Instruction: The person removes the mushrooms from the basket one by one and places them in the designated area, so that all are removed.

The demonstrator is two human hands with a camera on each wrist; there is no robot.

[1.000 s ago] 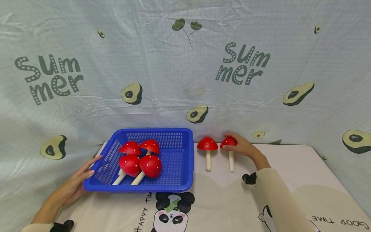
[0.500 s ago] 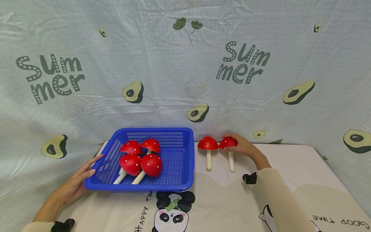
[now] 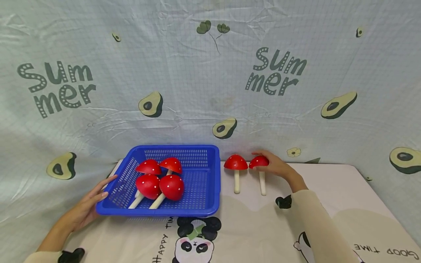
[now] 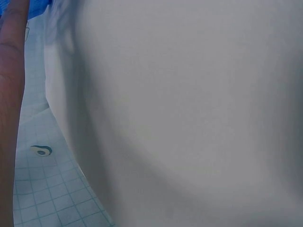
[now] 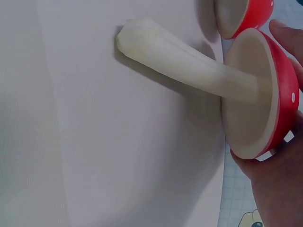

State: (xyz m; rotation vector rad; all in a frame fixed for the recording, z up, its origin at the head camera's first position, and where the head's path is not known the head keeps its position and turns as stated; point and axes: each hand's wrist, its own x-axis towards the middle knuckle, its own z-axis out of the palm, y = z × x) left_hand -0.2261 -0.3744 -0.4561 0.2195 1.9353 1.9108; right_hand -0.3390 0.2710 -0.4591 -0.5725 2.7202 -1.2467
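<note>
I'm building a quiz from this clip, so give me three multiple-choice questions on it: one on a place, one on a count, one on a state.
1. Where does the left hand rest?
A. at the blue basket's left edge
B. on a mushroom
C. on the wall cloth

2. How many mushrooms lie in the basket?
A. two
B. four
C. six

3. What is the right hand doing?
A. hanging open
B. gripping the right mushroom's cap
C. holding the basket

Key: 1 A, fingers lie against the rim; 2 B, four red caps inside; 3 B, fingers curl around the cap.
</note>
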